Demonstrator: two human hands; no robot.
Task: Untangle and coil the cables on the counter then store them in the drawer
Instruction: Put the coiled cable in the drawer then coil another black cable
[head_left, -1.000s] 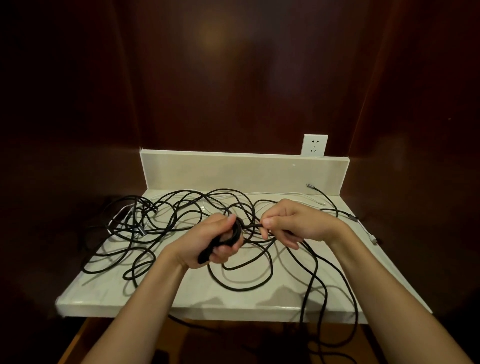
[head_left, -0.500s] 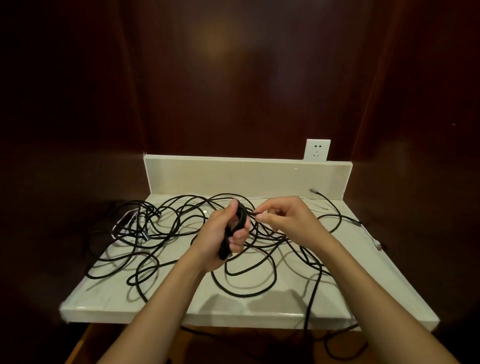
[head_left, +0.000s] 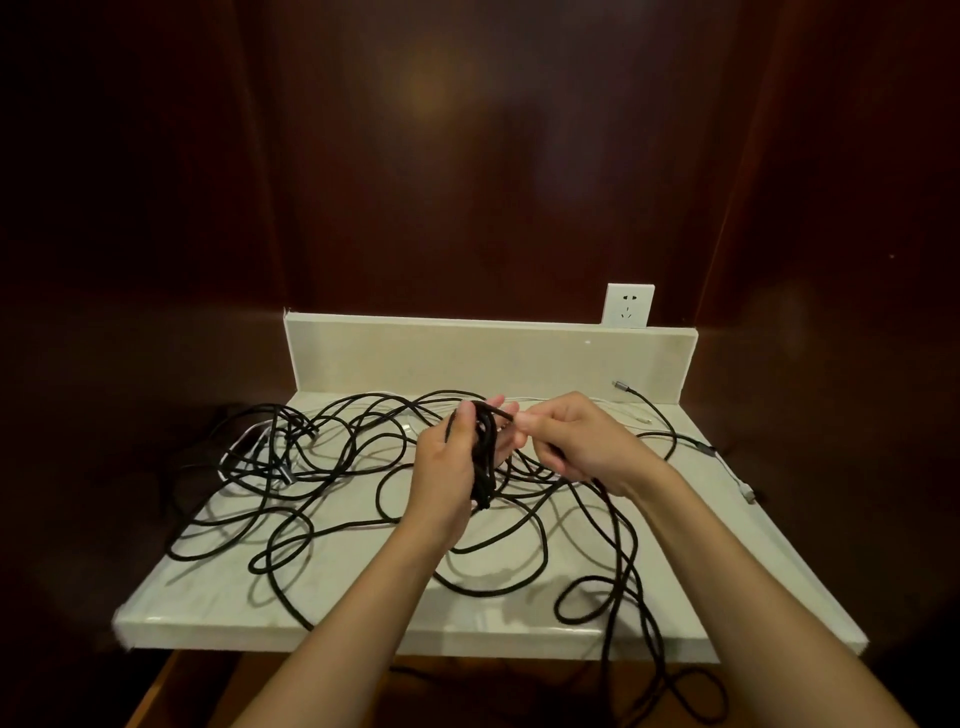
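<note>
1. Head view: the left hand (head_left: 447, 467) gripped a small black coil (head_left: 484, 457) above the surface (head_left: 363, 608); the right hand (head_left: 576, 441) pinched the strand feeding that coil.
2. The remaining black cables (head_left: 322, 467) lay tangled across the surface, some trailing over its front edge, with a white cable (head_left: 239, 447) among them at the left. No drawer showed.
3. Risk, as a judgement: pulling slack could tighten a knot or drag the hanging loops off.
4. No readable writing; the wall socket (head_left: 627, 305) bore none.
</note>
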